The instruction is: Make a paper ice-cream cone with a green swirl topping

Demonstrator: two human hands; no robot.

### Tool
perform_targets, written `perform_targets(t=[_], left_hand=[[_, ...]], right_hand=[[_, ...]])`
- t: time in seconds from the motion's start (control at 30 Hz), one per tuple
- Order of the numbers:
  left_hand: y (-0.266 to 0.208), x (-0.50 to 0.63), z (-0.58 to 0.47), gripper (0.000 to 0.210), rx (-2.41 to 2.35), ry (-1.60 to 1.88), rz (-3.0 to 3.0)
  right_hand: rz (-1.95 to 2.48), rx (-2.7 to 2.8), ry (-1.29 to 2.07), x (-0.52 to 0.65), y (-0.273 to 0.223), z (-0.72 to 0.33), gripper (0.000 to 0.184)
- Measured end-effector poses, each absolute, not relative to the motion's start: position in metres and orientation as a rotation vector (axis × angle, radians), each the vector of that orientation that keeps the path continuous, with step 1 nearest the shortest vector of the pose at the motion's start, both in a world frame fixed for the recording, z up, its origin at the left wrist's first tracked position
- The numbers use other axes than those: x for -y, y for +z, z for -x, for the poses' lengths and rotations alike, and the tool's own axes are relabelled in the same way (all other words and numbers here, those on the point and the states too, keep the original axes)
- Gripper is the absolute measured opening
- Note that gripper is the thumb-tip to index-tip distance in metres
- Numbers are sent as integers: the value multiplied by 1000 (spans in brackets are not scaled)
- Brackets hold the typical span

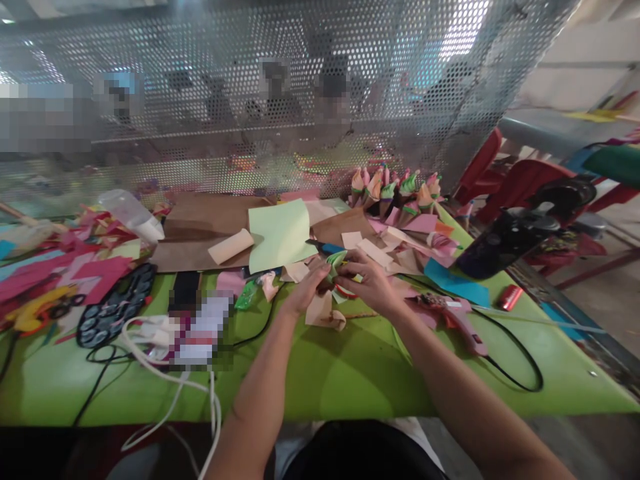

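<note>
In the middle of the table, my left hand (306, 288) is closed around a small paper ice-cream cone (336, 264) with a light green swirled top and a brown base. My right hand (369, 279) meets it from the other side, its fingers bent and pinching at the green paper. Part of the cone is hidden by the fingers. Beneath the hands lie tan paper scraps (320, 312) and a red-rimmed thing that I cannot make out. A pink glue gun (457, 317) rests to the right of my right hand.
Several finished paper cones (395, 193) stand at the back right, near a dark bottle (505, 243). Behind the hands lie a light green sheet (279, 233) and brown paper (210, 220). A phone (204, 327), white cables (215, 400) and pink scraps (100, 267) occupy the left.
</note>
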State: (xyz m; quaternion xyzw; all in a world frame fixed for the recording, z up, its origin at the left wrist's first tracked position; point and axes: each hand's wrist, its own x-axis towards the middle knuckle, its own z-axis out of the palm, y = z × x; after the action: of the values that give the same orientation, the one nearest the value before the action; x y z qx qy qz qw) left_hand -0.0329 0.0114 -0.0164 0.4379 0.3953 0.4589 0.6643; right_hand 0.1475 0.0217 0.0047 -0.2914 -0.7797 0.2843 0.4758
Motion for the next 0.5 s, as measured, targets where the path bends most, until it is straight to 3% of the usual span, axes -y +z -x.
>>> perform_targets(t=[0.5], left_hand=[[-16,-11,32,40,-843,1044,-1068]], right_hand=[[704,1938,697,-21,7,-148,16]])
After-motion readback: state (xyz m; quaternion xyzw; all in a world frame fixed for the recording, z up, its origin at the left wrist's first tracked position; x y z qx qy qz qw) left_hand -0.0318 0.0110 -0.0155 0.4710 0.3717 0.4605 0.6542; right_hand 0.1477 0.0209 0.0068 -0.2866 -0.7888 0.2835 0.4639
